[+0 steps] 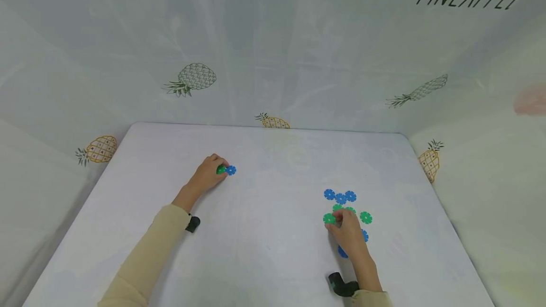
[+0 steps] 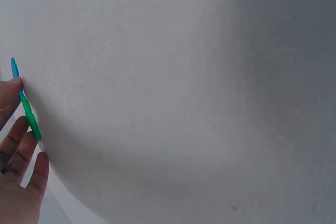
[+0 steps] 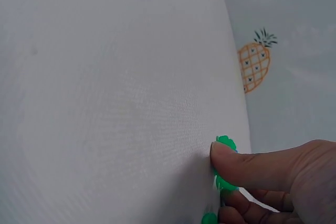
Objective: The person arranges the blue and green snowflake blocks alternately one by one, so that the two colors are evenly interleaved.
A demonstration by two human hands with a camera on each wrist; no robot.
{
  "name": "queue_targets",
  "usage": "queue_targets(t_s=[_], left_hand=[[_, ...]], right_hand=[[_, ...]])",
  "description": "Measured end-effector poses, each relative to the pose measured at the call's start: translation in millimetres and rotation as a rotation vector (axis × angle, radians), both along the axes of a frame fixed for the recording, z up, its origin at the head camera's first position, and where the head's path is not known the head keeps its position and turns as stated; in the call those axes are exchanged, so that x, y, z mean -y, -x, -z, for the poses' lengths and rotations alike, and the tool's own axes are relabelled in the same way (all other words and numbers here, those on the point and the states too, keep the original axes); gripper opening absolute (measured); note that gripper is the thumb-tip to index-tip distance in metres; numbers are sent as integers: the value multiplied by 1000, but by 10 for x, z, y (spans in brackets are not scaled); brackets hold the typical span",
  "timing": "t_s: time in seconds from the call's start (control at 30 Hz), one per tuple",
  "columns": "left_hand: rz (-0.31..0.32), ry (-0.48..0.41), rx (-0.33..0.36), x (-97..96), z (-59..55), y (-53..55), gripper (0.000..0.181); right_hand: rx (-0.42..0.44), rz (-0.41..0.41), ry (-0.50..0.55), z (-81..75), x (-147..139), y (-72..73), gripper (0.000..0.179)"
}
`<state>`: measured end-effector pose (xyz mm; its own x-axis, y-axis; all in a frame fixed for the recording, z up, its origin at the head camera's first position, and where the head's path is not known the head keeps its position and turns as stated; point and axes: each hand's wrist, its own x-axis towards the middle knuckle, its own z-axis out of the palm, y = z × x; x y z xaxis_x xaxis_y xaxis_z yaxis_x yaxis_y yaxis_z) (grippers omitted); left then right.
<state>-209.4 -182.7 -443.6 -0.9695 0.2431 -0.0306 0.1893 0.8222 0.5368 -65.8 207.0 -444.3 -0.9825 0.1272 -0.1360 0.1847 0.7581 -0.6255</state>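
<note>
On the left side of the white table, my left hand (image 1: 208, 173) pinches a green snowflake disc (image 1: 221, 169) joined edge to edge with a blue snowflake disc (image 1: 231, 170). Seen from the left wrist, the joined pair stands edge-on, the blue disc (image 2: 14, 67) above the green disc (image 2: 31, 119). At the right, my right hand (image 1: 350, 234) pinches another green snowflake disc (image 1: 329, 219) between thumb and fingers. The thumb covers the middle of that green disc (image 3: 226, 183) in the right wrist view. Several loose discs lie around the right hand, some partly hidden under it.
Beyond the right hand lie blue discs (image 1: 340, 198) in a cluster. A green disc (image 1: 366, 217) rests to its right, with a blue disc (image 1: 343, 252) by the wrist. A pineapple-print sheet (image 1: 273, 60) surrounds the white table (image 1: 264, 250).
</note>
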Motion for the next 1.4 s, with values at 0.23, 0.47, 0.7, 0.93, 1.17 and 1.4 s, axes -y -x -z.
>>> queue_targets(t_s=[0.23, 0.47, 0.7, 0.93, 1.17, 1.4], left_hand=[[-6, -2, 1, 5, 20, 11, 25], [-14, -4, 3, -4, 11, 11, 24], [-16, 4, 16, -26, -13, 0, 24], [-19, 6, 20, -38, -45, -11, 24], [-17, 5, 11, -42, -73, -28, 24], [-18, 8, 3, -39, -66, -30, 23]], right_hand=[[-27, -7, 50, -11, 91, 34, 22], [-87, -54, 151, -47, 355, 194, 14], [-112, -125, 228, -49, 658, 394, 11], [-144, -189, 226, -26, 932, 592, 10], [-157, -248, 231, -18, 1191, 803, 10], [-111, -269, 271, -28, 1441, 996, 11]])
